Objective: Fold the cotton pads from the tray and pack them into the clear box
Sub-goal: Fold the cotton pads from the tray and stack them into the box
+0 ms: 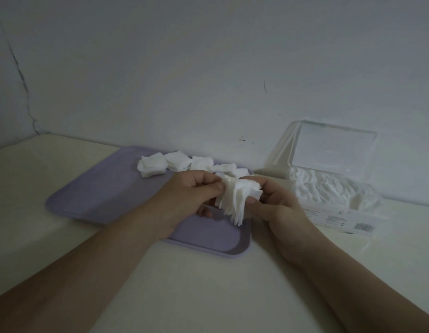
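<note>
Cream table [184, 284], nearest the viewer: two bare forearms cross it towards the middle.

Left hand [191, 191]: thumb and curled fingers pinch one side of a fanned stack of cotton pads [235, 200].

Right hand [276, 207]: thumb and fingers pinch the opposite side of the same stack. Both hands are closed on it, and it is raised above the near right part of the tray.

Stack: white, many thin sheets, lower edges splayed and uneven.

Handling note, as a judgement: square the edges before creasing, keep both pinches close to the fold line, and fold the bundle as one so that no sheet slips out. Loose, fluffy cotton will spring back, so hold the crease until the stack is set down.

Lilac tray [107, 188]: flat, shallow-rimmed. Its far edge carries a row of small white pad piles [152, 167] that await folding.

Clear box [328, 218], well to the right of the tray: lid [333, 150] hinged up, interior already largely filled with white packed pads [324, 186]. How much room remains cannot be told.

Pale wall behind, with a crack at far left.
</note>
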The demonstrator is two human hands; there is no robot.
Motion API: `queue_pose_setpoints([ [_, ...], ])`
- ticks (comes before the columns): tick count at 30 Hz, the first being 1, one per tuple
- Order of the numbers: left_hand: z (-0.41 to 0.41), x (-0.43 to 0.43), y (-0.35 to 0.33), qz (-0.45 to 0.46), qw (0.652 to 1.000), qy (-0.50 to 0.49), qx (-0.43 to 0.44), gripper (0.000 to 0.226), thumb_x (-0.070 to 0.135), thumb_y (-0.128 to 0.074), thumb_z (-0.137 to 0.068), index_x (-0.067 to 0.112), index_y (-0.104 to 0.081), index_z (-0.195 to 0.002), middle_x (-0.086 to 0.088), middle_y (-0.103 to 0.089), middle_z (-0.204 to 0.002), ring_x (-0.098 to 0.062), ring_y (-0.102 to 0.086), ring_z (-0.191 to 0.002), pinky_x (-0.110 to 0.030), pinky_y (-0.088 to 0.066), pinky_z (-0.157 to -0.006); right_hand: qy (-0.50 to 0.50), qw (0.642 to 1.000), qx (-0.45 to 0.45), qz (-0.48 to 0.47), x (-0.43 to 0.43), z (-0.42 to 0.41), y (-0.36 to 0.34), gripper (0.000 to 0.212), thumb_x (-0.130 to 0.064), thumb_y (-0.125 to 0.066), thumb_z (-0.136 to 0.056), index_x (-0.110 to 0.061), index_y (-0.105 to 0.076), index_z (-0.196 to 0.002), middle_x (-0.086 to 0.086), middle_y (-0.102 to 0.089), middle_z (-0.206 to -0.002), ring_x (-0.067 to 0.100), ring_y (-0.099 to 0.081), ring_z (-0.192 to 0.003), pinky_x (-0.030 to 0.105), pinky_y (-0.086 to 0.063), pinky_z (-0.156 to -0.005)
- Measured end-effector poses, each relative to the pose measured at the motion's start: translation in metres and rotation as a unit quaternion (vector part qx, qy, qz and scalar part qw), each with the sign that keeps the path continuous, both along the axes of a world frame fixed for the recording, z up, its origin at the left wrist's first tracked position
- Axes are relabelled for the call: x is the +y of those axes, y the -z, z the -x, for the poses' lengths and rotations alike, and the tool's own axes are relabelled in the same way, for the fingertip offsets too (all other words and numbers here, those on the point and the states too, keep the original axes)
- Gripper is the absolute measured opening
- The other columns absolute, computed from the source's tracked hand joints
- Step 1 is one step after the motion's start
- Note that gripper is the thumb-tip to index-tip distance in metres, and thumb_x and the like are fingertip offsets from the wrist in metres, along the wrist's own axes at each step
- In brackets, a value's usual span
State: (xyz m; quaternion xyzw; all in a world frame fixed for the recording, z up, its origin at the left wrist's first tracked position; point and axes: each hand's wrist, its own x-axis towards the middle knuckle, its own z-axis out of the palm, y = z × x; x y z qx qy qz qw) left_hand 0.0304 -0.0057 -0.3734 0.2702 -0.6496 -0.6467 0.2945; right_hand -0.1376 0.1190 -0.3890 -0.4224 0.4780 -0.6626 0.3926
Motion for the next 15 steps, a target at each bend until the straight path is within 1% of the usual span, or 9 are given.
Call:
queue_pose_setpoints([
  [2, -0.001, 0.002, -0.002, 0.012, 1.000, 0.006, -0.010, 0.012, 0.012, -0.071, -0.094, 0.012, -0.078, -0.104, -0.011, -0.079, -0.100, -0.020, -0.071, -0.084, -0.039, -0.052, -0.071, -0.003, 1.000, 0.003, 0.001, 0.000, 0.000, 0.000, 0.036, 0.012, -0.059, -0.089, 0.001, -0.065, -0.122, 0.019, -0.074, -0.113, 0.028, -0.070, -0.103, 0.033, -0.057, -0.086],
  [4, -0.001, 0.003, -0.002, 0.042, 0.999, 0.008, -0.028, 0.011, 0.012, -0.071, -0.094, 0.014, -0.079, -0.102, -0.010, -0.080, -0.100, -0.017, -0.071, -0.083, -0.035, -0.054, -0.066, -0.002, 1.000, 0.003, 0.004, 0.000, -0.001, 0.000, 0.037, 0.007, -0.062, -0.087, 0.000, -0.066, -0.123, 0.019, -0.074, -0.115, 0.028, -0.070, -0.104, 0.033, -0.057, -0.087],
  [6, 0.000, 0.004, -0.002, 0.061, 0.998, -0.010, -0.029, 0.010, 0.013, -0.068, -0.097, 0.013, -0.077, -0.100, -0.006, -0.080, -0.094, -0.016, -0.071, -0.079, -0.031, -0.055, -0.061, 0.007, 1.000, -0.001, 0.009, 0.000, -0.002, -0.001, 0.039, -0.001, -0.065, -0.085, 0.001, -0.065, -0.124, 0.022, -0.074, -0.119, 0.030, -0.070, -0.107, 0.037, -0.056, -0.091],
  [7, 0.000, 0.004, -0.001, 0.067, 0.997, -0.027, -0.025, 0.009, 0.013, -0.066, -0.098, 0.013, -0.075, -0.098, -0.005, -0.079, -0.092, -0.017, -0.070, -0.079, -0.031, -0.056, -0.061, 0.015, 1.000, -0.005, 0.012, -0.001, -0.003, 0.000, 0.038, -0.001, -0.066, -0.086, 0.002, -0.065, -0.124, 0.023, -0.073, -0.120, 0.031, -0.071, -0.108, 0.037, -0.056, -0.093],
  [9, 0.003, 0.002, 0.000, 0.078, 0.995, -0.066, -0.020, 0.012, 0.015, -0.063, -0.100, 0.015, -0.072, -0.093, 0.002, -0.076, -0.083, -0.017, -0.067, -0.076, -0.032, -0.057, -0.062, 0.037, 0.999, -0.011, 0.017, -0.002, -0.005, 0.000, 0.030, 0.005, -0.065, -0.093, 0.005, -0.064, -0.123, 0.025, -0.074, -0.119, 0.032, -0.071, -0.107, 0.035, -0.058, -0.091],
  [11, 0.003, -0.001, 0.002, 0.094, 0.989, -0.111, -0.021, 0.015, 0.017, -0.061, -0.101, 0.019, -0.070, -0.089, 0.012, -0.069, -0.072, -0.009, -0.063, -0.069, -0.032, -0.057, -0.062, 0.068, 0.997, -0.018, 0.016, -0.003, -0.007, 0.000, 0.026, 0.007, -0.061, -0.096, 0.007, -0.063, -0.122, 0.028, -0.073, -0.116, 0.030, -0.071, -0.102, 0.034, -0.058, -0.087],
  [12, 0.003, -0.003, 0.001, 0.106, 0.985, -0.136, -0.020, 0.015, 0.017, -0.061, -0.101, 0.019, -0.069, -0.089, 0.014, -0.067, -0.070, -0.007, -0.061, -0.067, -0.031, -0.056, -0.061, 0.086, 0.996, -0.019, 0.013, -0.003, -0.008, 0.000, 0.025, 0.007, -0.062, -0.096, 0.007, -0.063, -0.121, 0.029, -0.073, -0.114, 0.029, -0.070, -0.099, 0.033, -0.058, -0.084],
  [14, -0.001, -0.009, -0.004, 0.102, 0.981, -0.164, 0.008, 0.012, 0.016, -0.061, -0.101, 0.018, -0.070, -0.093, 0.008, -0.068, -0.074, -0.010, -0.059, -0.068, -0.030, -0.052, -0.057, 0.134, 0.991, -0.007, 0.006, -0.003, -0.008, 0.000, 0.022, 0.003, -0.068, -0.094, 0.003, -0.066, -0.116, 0.027, -0.073, -0.110, 0.025, -0.070, -0.093, 0.030, -0.058, -0.080],
  [15, -0.004, -0.011, -0.008, 0.078, 0.985, -0.150, 0.038, 0.011, 0.014, -0.061, -0.102, 0.015, -0.070, -0.096, 0.004, -0.069, -0.077, -0.012, -0.059, -0.068, -0.028, -0.049, -0.054, 0.153, 0.988, 0.003, 0.003, -0.003, -0.008, 0.001, 0.020, 0.001, -0.070, -0.094, 0.000, -0.068, -0.114, 0.024, -0.075, -0.108, 0.023, -0.071, -0.091, 0.030, -0.058, -0.079],
])
